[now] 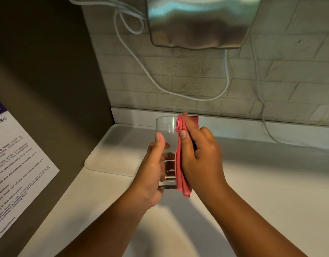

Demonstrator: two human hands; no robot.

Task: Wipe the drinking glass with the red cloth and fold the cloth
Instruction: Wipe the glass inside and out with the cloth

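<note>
A clear drinking glass [166, 127] is held above the white counter, upright and tilted slightly. My left hand [152, 169] grips its lower left side, thumb up along the wall. My right hand [200, 156] presses a folded red cloth [179, 171] against the glass's right side, with the cloth running from the rim down past the base. Part of the cloth is hidden under my right palm.
A white tray [111, 154] lies on the white counter [262, 182] behind the glass. A steel dispenser [199, 23] hangs on the brick wall, with white cables [141, 65] looping down to the counter. A printed notice [15, 164] is stuck on the dark left panel.
</note>
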